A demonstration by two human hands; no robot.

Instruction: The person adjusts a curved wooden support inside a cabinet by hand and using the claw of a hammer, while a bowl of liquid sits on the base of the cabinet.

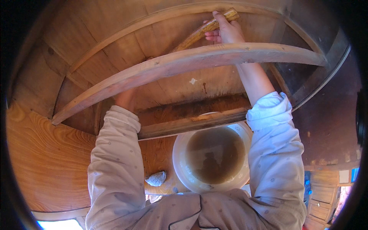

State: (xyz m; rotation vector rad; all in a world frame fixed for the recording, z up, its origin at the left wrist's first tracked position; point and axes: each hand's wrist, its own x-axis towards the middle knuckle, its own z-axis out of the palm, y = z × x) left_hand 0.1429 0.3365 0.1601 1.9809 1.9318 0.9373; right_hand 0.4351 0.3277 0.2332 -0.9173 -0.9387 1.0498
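My right hand (226, 28) is closed around a yellowish wooden slat (199, 33) near the top of the wooden frame, thumb over it and fingers curled underneath. The slat slants down to the left behind a curved beam (191, 65). My left forearm reaches behind that beam; only a small sliver of what looks like my left hand (149, 59) shows above it, so its grip is hidden. Both sleeves are rolled up. Below the frame's lower rail (191, 124), a white bowl (180, 153) holds murky brown water, between my forearms.
A small pale crumpled item (155, 178), perhaps a cloth, lies left of the bowl on an orange wood-grain surface (50, 153). A dark reddish panel (326, 126) curves along the right. Beyond it, at lower right, stands a wooden cabinet (322, 191) with drawers.
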